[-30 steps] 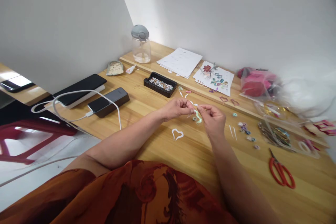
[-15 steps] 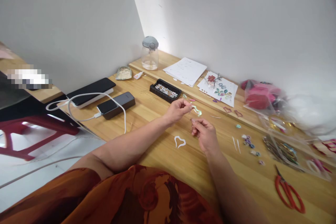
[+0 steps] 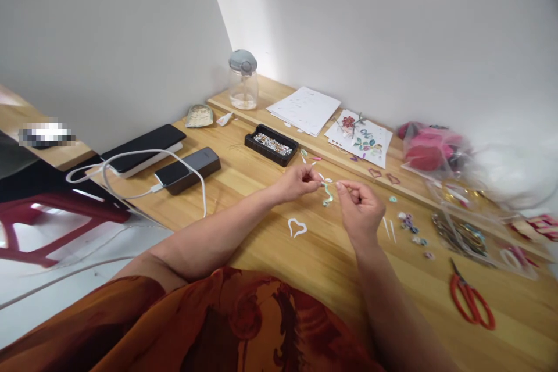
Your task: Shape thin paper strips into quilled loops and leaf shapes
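My left hand [image 3: 300, 183] is closed in a pinch on a pale green curved piece [image 3: 328, 195], which hangs between my hands above the table. To its right, my right hand [image 3: 360, 206] is pinched too, its fingertips near the top of that piece; what it grips is too small to make out. A white heart-shaped outline [image 3: 297, 227], open at its lower tip, lies on the table below my left hand. Just beyond my hands are small pink, green and white pieces and a black tray [image 3: 271, 145] of small beads.
Red-handled scissors [image 3: 471, 301], two white strips [image 3: 389, 230] and small coloured beads [image 3: 408, 222] lie to the right. A power bank [image 3: 194, 170] with a white cable sits left. Behind stand a lidded jar [image 3: 243, 81], papers [image 3: 304, 109] and plastic bags [image 3: 436, 148].
My right hand has moved right and slightly up, with its fingertips now level with my left hand's. The green piece now hangs lower from my left fingertips. The view has shifted slightly.
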The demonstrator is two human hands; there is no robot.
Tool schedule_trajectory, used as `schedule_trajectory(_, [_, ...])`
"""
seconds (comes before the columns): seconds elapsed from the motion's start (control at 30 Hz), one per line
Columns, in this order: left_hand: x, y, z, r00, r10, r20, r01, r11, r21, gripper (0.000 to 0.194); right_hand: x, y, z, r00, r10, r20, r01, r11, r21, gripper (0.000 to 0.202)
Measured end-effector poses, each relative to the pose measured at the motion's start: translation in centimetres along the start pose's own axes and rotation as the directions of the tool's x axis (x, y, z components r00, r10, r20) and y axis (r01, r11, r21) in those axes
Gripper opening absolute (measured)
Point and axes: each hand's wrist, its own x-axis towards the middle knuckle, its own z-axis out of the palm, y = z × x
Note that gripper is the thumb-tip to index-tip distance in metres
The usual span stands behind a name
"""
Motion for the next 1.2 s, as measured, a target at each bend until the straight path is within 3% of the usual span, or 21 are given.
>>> schedule_trajectory(0.33, [-0.3, 0.0, 0.1, 0.984, -0.027, 0.177, 0.038, 0.998, -0.057, 0.027, 0.3, 1.0, 0.3, 0.998, 0.055, 0.041, -0.058, 0.994, 0.089, 0.016])
schedule_trajectory(0.47, [-0.4, 0.2, 0.1, 0.980, -0.051, 0.193, 0.066, 0.995, -0.070, 0.027, 0.3, 1.1, 0.3, 0.994, 0.095, 0.047, -0.100, 0.988, 0.114, 0.016])
schedule_trajectory(0.77, [-0.5, 0.4, 0.2, 0.980, -0.077, 0.186, 0.091, 0.993, -0.069, 0.027, 0.1, 1.0, 0.4, 0.998, 0.059, 0.014, -0.061, 0.991, 0.120, 0.015])
schedule_trajectory(0.9, [-0.6, 0.7, 0.3, 0.976, -0.081, 0.201, 0.100, 0.991, -0.087, 0.029, 0.1, 1.3, 0.6, 0.986, 0.154, 0.067, -0.162, 0.977, 0.139, 0.019])
schedule_trajectory(1.0, [-0.7, 1.0, 0.3, 0.977, -0.091, 0.195, 0.115, 0.987, -0.116, 0.031, 0.3, 1.8, 1.0, 0.912, 0.357, 0.201, -0.404, 0.868, 0.289, 0.025])
schedule_trajectory(1.13, [-0.6, 1.1, 0.1, 0.986, -0.106, 0.126, 0.124, 0.982, -0.141, 0.033, 0.3, 1.9, 1.3, 0.688, 0.593, 0.417, -0.724, 0.532, 0.438, 0.032])
schedule_trajectory(1.2, [-0.5, 1.0, 0.1, 0.992, -0.098, 0.074, 0.109, 0.981, -0.162, 0.032, 0.2, 1.8, 1.4, 0.621, 0.605, 0.497, -0.781, 0.425, 0.458, 0.031])
